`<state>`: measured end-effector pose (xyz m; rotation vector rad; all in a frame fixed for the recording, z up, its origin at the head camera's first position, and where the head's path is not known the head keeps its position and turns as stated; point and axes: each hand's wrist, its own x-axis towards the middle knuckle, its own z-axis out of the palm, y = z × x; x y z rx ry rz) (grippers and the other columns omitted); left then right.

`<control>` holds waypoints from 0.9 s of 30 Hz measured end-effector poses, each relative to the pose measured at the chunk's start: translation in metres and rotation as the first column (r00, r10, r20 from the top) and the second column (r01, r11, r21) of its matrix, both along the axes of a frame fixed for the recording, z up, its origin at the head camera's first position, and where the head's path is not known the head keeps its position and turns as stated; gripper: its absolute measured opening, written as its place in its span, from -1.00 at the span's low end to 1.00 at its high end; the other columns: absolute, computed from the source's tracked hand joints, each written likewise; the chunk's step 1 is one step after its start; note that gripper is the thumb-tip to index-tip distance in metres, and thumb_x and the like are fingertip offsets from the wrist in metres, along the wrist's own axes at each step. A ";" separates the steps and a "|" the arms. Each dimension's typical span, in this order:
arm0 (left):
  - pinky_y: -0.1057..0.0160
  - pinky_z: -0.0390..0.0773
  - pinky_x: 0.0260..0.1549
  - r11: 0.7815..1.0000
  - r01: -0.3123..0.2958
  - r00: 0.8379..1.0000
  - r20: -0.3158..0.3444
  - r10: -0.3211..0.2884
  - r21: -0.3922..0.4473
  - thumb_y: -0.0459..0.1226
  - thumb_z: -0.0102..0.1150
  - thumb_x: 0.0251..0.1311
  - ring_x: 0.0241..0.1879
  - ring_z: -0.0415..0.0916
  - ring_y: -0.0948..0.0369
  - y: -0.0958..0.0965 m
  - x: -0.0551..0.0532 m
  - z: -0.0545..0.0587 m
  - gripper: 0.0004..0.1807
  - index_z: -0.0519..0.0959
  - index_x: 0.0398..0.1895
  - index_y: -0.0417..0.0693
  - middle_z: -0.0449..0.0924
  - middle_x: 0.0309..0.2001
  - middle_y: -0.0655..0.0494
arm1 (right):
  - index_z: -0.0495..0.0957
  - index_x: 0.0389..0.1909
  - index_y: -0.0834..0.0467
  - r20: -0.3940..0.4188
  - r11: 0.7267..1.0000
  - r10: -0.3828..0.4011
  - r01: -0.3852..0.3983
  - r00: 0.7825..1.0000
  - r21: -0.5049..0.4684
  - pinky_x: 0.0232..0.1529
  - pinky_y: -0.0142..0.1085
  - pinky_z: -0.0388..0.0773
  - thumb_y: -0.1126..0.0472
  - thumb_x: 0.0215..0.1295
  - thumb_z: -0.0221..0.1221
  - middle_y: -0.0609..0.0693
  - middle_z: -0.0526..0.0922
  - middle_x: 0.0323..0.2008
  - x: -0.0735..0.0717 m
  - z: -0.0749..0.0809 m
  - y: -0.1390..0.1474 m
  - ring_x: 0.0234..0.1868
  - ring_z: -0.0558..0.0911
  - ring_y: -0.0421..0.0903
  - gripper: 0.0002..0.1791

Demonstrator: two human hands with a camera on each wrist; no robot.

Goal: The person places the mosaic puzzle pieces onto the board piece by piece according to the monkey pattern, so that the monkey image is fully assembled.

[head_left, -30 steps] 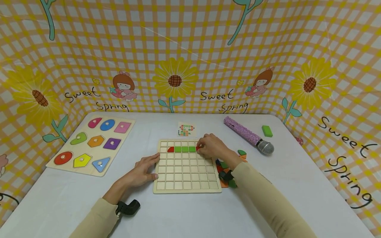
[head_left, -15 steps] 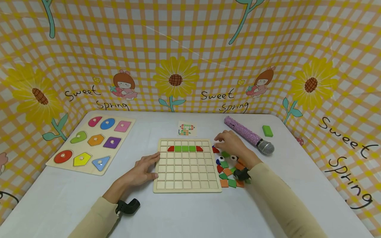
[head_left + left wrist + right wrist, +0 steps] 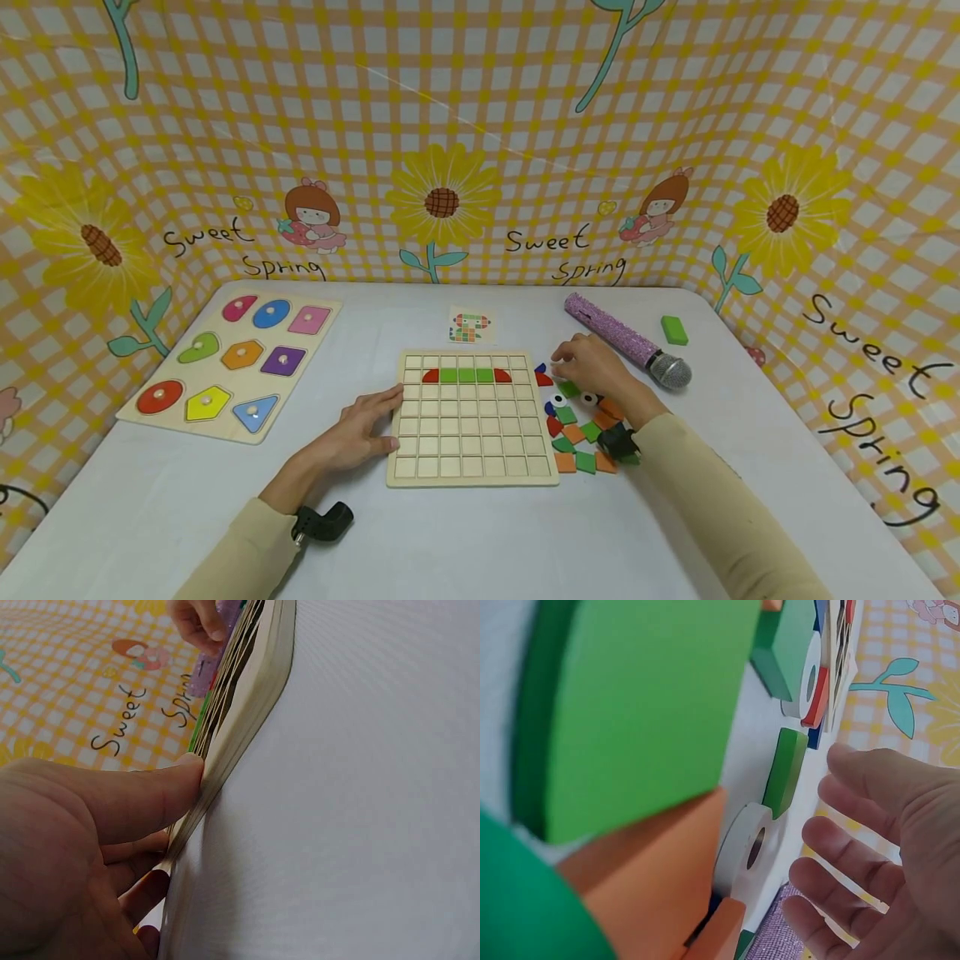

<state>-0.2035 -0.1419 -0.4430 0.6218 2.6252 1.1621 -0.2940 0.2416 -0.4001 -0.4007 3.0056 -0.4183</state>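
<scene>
A wooden grid board (image 3: 472, 433) lies mid-table; its second row holds green squares (image 3: 467, 375) between a red quarter-round (image 3: 431, 377) and another red quarter-round (image 3: 502, 376). My left hand (image 3: 358, 429) touches the board's left edge, its thumb and fingers spread along it. To the right of the board, my right hand (image 3: 592, 362) hovers over loose pieces. Its fingers are relaxed and hold nothing, as the right wrist view shows. Near its fingertips lie a green piece (image 3: 567, 389), a red piece (image 3: 543, 379) and a white eye disc (image 3: 558, 400).
A small pattern card (image 3: 472, 326) lies behind the board. At the back right are a purple glitter microphone (image 3: 611, 331) and a green block (image 3: 673, 330). A knobbed shape puzzle (image 3: 225, 375) lies at left. Several orange tiles (image 3: 565, 462) sit beside the board.
My right hand has let go of the red quarter-round at the right end of the row and moved right, over the loose pieces. My left hand has stayed at the board's edge.
</scene>
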 end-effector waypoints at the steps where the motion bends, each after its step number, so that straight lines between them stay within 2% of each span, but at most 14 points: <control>1: -0.24 -0.13 0.32 1.000 -0.001 1.000 0.000 0.001 -0.001 -0.34 0.20 0.13 0.46 -0.13 -0.09 0.000 0.000 0.000 -0.24 0.14 0.40 -0.25 -0.05 0.51 0.00 | 0.64 -0.06 0.11 -0.001 1.000 0.001 -0.001 1.000 0.005 -0.06 -0.09 0.45 0.06 0.23 0.19 0.11 0.60 -0.12 0.000 0.000 0.000 -0.06 0.45 0.06 -0.68; 6: -0.23 -0.12 0.32 1.000 -0.003 1.000 0.006 0.003 -0.006 -0.34 0.21 0.13 0.46 -0.12 -0.08 0.000 0.000 0.000 -0.24 0.14 0.40 -0.25 -0.04 0.51 0.01 | 0.66 -0.08 0.09 -0.004 0.999 0.044 -0.044 0.999 0.011 -0.09 -0.11 0.45 0.08 0.20 0.21 0.10 0.62 -0.13 0.005 -0.001 0.001 -0.09 0.46 0.05 -0.70; 12: -0.24 -0.12 0.33 1.000 -0.002 1.000 0.001 0.002 -0.011 -0.34 0.21 0.13 0.46 -0.12 -0.09 0.000 0.001 0.002 -0.24 0.14 0.40 -0.26 -0.04 0.51 -0.01 | 0.69 -0.15 0.04 -0.019 0.994 0.107 -0.107 0.994 0.017 -0.09 -0.12 0.44 0.05 0.16 0.26 0.05 0.60 -0.14 0.020 -0.003 0.001 -0.11 0.43 0.00 -0.73; 19: -0.24 -0.12 0.33 1.000 -0.001 1.000 0.002 0.001 -0.011 -0.35 0.21 0.12 0.46 -0.12 -0.10 0.000 0.001 0.003 -0.24 0.14 0.40 -0.27 -0.04 0.51 -0.02 | 0.69 -0.22 -0.02 -0.043 0.966 0.258 -0.257 0.965 0.021 -0.14 -0.19 0.40 0.07 0.12 0.29 -0.01 0.59 -0.19 0.039 -0.004 0.005 -0.15 0.40 -0.06 -0.80; 27: -0.25 -0.13 0.33 1.000 -0.002 1.000 0.008 0.002 0.002 -0.35 0.21 0.12 0.46 -0.13 -0.09 0.000 0.001 0.002 -0.24 0.14 0.40 -0.26 -0.05 0.51 -0.01 | 0.68 -0.23 -0.03 -0.076 0.951 0.310 -0.309 0.948 0.032 -0.20 -0.25 0.35 0.09 0.10 0.29 -0.03 0.57 -0.22 0.048 -0.002 0.004 -0.18 0.38 -0.08 -0.81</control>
